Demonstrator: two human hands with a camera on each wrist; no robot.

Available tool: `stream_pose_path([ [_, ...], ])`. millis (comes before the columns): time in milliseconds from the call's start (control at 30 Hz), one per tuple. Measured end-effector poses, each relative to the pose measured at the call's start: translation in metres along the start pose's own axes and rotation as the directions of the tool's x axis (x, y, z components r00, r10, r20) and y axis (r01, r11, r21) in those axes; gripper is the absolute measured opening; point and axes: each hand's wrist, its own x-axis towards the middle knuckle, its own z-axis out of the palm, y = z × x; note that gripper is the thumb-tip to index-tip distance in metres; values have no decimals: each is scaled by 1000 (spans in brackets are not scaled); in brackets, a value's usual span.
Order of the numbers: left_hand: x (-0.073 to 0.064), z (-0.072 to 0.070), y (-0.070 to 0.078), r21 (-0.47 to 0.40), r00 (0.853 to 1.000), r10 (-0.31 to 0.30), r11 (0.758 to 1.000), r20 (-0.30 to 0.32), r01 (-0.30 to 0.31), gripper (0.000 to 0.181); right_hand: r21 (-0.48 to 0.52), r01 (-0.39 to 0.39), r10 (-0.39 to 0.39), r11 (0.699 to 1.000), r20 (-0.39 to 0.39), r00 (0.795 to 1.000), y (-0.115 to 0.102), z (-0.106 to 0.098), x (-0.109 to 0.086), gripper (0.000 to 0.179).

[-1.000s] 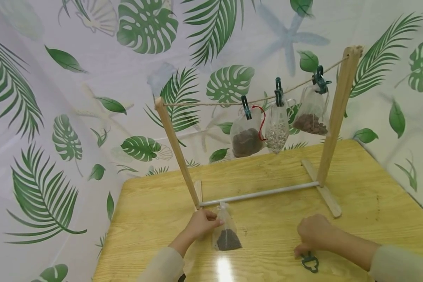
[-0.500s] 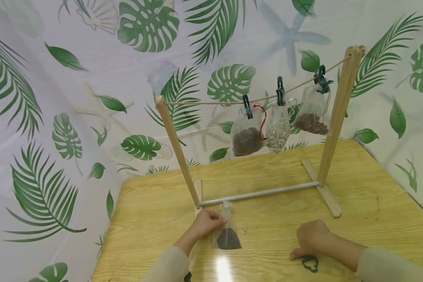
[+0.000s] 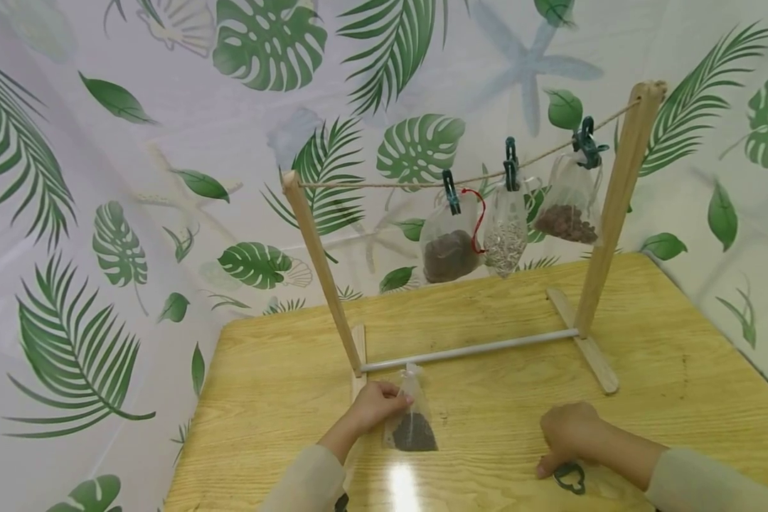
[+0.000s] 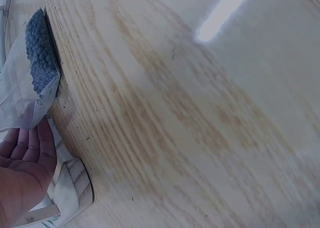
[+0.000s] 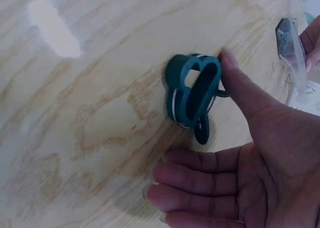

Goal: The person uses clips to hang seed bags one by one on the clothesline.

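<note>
In the head view my left hand pinches the upper part of a small sheer bag with dark beads at its bottom. The left wrist view shows the bag's beads at the table surface, fingers behind the translucent fabric. A dark green plastic clip lies on the table beneath my right hand. Seen from the right wrist, the right thumb is right at the clip, while the other fingers lie loosely extended on its other side, not wrapped round it.
Behind the hands stands a wooden rack with a left post, a right post and a white bottom bar. From its rope hang three clipped bags: brown contents, pale bits and reddish-brown pieces.
My left hand has shifted slightly right along the bag's upper part. The clip has moved a little to the right by my right hand, whose thumb has shifted beside it.
</note>
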Motion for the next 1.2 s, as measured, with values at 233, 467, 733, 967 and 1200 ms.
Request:
stream_pose_path([
  [233,-1,1,3,-15,1000,3,1000,2,-3,34,52,-7,3,999,60,998,0,1,5,49],
  [467,-1,2,4,-38,999,34,999,-16,-35,28,129,7,-6,992,-7,1000,-9,1,7,39],
  [733,-1,2,7,-92,997,62,994,-50,-66,23,262,152,-119,953,-138,983,-18,-6,13,35],
  [967,-3,0,11,-123,997,61,990,-53,-67,24,308,303,-259,902,-176,950,-14,-9,20,31],
  [1200,-7,-3,13,-1,987,156,988,-36,-156,25,402,392,-354,827,-170,920,-13,-19,22,30],
])
